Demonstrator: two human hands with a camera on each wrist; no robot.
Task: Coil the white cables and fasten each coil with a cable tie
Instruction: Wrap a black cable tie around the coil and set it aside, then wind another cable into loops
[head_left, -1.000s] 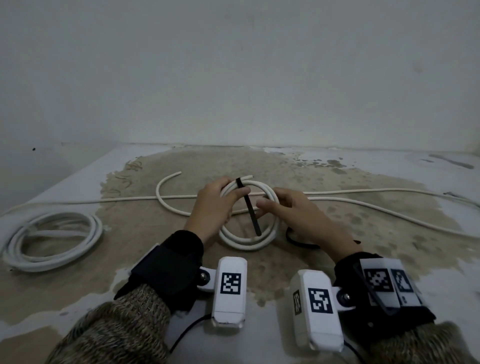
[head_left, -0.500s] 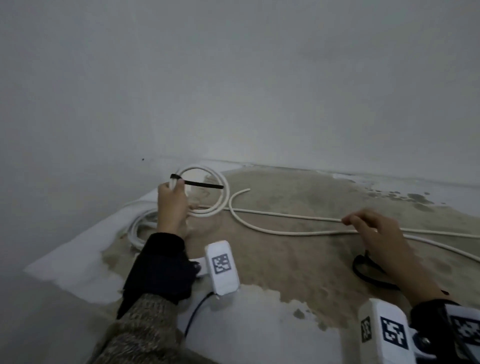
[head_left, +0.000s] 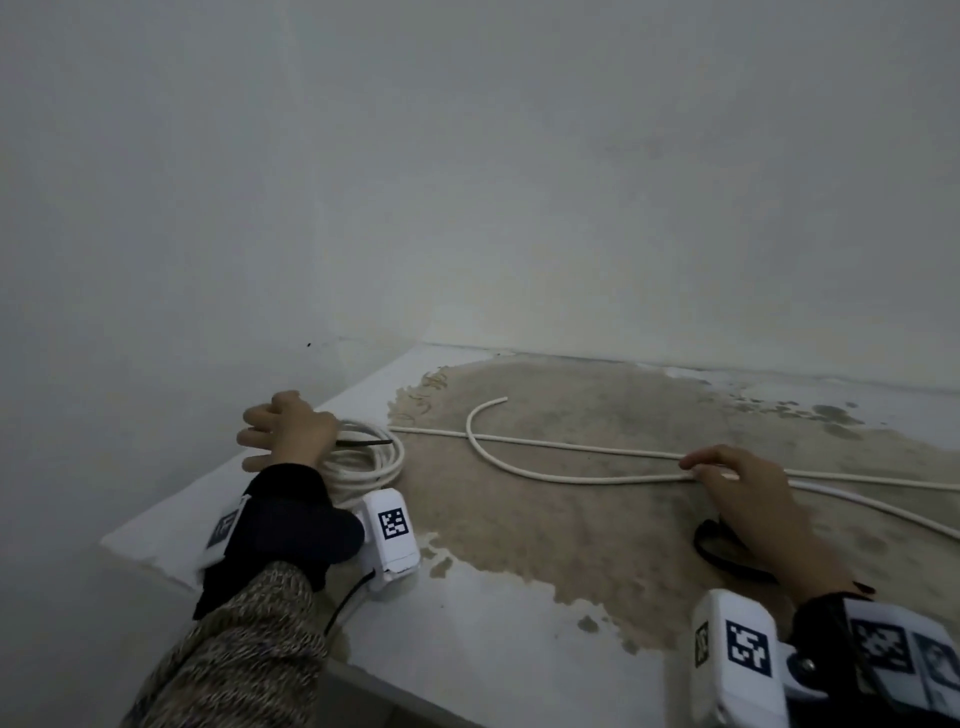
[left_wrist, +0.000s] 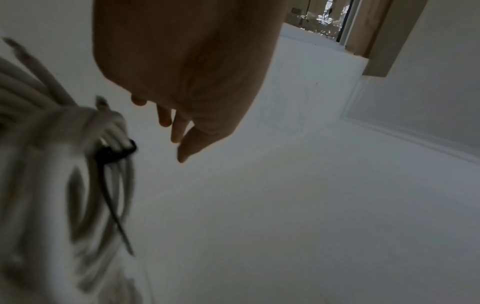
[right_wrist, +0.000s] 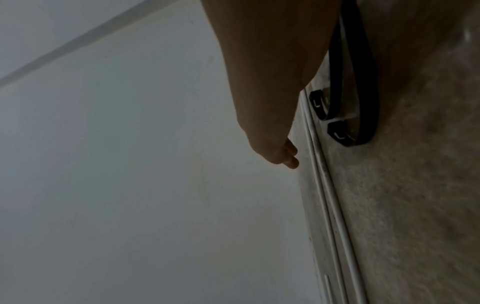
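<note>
While the tied round coil of white cable (head_left: 371, 465) lies on the stained counter (head_left: 519, 649), left grip (head_left: 288, 436) hovers beside it, spread, empty. Right of the coil, right grip (head_left: 743, 488) touches loose white cable (head_left: 571, 478) with near-straight fingers (right_wrist: 292, 160); right wrist view alone shows the heads of looped black plastic ties (right_wrist: 365, 102).

Left hand (head_left: 288, 431) splayed loose; right hand (head_left: 740, 486) stretched forward, fingers straight.

Coils (head_left: 369, 462) far L on table (head_left: 493, 649), loose cable (head_left: 571, 480) R, spare ties (head_left: 702, 543) nearer.
</note>
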